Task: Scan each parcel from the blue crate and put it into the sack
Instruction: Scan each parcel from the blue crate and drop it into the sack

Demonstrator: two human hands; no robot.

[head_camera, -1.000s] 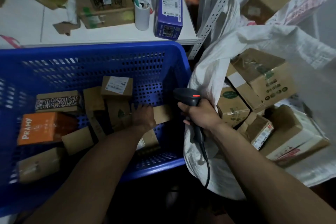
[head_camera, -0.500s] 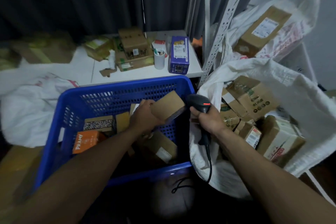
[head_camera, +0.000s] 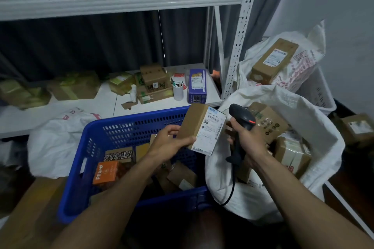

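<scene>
Parcel (head_camera: 200, 128) was where?
Above the blue crate (head_camera: 139, 117), its lower end gripped in the fingers of the left hand (head_camera: 168, 143); the right hand (head_camera: 247, 141) clutched the scanner (head_camera: 241, 116) beside its label.
Handling?
It looked light, stiff cardboard; best held by its edges.

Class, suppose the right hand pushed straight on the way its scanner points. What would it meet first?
Probably the labelled face of the parcel that the left hand holds up beside the scanner in the right hand; depth is unclear.
</scene>
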